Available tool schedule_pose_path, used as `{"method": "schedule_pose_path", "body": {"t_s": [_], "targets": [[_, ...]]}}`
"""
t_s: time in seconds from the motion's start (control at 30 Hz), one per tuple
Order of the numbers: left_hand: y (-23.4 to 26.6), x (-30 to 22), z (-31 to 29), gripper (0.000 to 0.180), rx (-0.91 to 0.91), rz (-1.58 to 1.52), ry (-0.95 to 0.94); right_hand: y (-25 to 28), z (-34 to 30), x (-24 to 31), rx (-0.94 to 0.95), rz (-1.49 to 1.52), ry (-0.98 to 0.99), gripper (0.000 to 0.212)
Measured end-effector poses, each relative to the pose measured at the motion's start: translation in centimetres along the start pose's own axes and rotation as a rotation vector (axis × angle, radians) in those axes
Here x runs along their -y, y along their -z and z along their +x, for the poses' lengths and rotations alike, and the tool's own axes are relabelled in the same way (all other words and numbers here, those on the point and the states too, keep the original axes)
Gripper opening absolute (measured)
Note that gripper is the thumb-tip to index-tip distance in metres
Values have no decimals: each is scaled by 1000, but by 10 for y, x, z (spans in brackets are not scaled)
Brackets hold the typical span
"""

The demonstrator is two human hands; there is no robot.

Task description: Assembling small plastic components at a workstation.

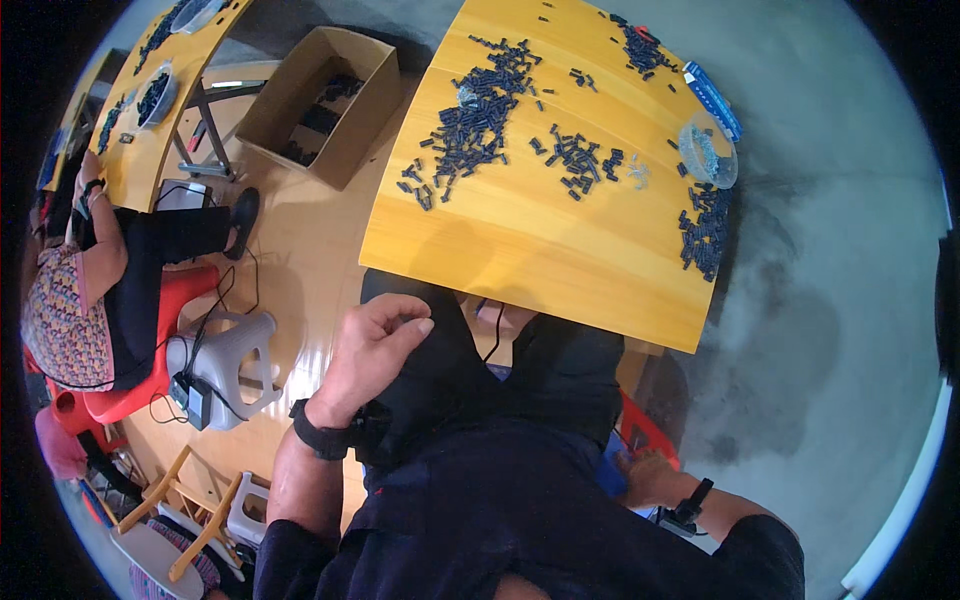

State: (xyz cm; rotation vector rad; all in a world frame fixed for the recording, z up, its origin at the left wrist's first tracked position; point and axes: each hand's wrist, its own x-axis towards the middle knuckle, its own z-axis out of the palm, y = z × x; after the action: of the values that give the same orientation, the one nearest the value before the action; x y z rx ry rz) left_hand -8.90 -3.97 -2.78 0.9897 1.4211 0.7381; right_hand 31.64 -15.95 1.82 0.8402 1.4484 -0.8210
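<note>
While black pieces (472, 128) strew the table (500, 240), the left hand (372, 348) hovers nearby.

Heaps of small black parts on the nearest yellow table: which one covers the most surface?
The long left heap on the yellow table: the middle heap, far-right heap and right-edge heap are each clearly smaller.

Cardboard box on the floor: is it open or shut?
Open: dark pieces show inside the cardboard box through its uncovered top.
</note>
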Motion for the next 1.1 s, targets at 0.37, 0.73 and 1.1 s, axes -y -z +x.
{"method": "schedule_pose_path", "body": {"t_s": [0.37, 0.73, 1.1], "targets": [[-3, -5, -1, 16, 15, 32, 7, -8, -6, -11, 47, 752, -54, 97], [3, -10, -2, 16, 25, -22, 23, -44, 3, -16, -312, 844, 37, 66], [6, -10, -5, 19, 65, -137, 31, -39, 6, -15, -328, 852, 160, 61]]}}
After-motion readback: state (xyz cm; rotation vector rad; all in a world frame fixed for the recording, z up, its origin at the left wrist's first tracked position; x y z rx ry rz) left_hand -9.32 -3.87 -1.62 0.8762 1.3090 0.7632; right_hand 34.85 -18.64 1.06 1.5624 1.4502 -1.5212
